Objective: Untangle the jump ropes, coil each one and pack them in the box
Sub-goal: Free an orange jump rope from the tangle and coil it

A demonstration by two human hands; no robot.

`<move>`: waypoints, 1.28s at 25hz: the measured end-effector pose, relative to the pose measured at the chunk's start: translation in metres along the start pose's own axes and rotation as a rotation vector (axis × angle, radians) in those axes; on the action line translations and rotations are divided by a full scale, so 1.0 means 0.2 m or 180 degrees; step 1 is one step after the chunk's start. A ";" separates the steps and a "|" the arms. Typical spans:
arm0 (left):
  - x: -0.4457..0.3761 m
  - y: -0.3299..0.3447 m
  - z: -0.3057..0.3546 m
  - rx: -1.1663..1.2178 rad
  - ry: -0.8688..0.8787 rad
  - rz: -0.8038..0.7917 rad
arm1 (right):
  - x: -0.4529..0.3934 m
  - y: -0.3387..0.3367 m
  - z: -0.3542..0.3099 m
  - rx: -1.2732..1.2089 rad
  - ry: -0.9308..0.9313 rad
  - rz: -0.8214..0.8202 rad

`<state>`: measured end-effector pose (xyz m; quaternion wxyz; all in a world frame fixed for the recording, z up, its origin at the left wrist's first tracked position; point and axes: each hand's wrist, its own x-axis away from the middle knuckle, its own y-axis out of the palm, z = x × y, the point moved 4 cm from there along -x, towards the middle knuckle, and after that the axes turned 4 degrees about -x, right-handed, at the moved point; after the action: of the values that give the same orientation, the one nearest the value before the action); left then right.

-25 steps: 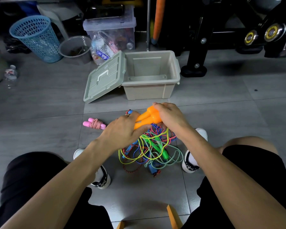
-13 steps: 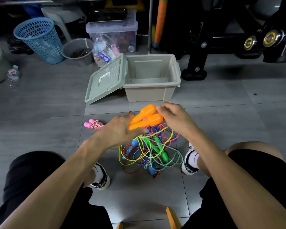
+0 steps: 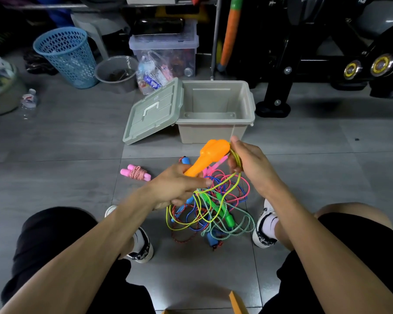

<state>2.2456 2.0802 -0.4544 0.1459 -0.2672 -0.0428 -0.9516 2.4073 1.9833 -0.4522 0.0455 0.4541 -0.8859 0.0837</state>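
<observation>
Lying below both hands, the tangled heap of jump ropes (image 3: 210, 209) is recorded on the floor (image 3: 66, 141), green, blue, pink and red cords interlocked. Orange handles (image 3: 210, 156), paired, are gripped at their lower ends by the left hand (image 3: 179, 183); since a second ago they have been raised clear of the heap. Yellow-green cord (image 3: 236, 158) is pinched by the right hand (image 3: 251, 162), just right of the handles; it is judged to be ready for winding, though loops remain caught in the heap. Left of the left hand, one coiled pink-handled rope (image 3: 136, 173) is listed, unpacked. Beyond the hands, the open box (image 3: 213, 131) stands, its lid (image 3: 153, 112) leaning alongside. Farther off: blue basket (image 3: 66, 56), clear storage bin (image 3: 166, 49).
</observation>
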 end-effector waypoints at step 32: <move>-0.13 -0.18 0.12 0.2401 -0.0075 0.0963 | 0.19 0.15 -0.08 0.2448 -0.0556 -0.1424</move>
<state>2.2680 2.1256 -0.4469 0.3715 -0.2091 -0.3507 -0.8338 2.3608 1.9739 -0.4343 -0.1844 0.6236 -0.6710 0.3562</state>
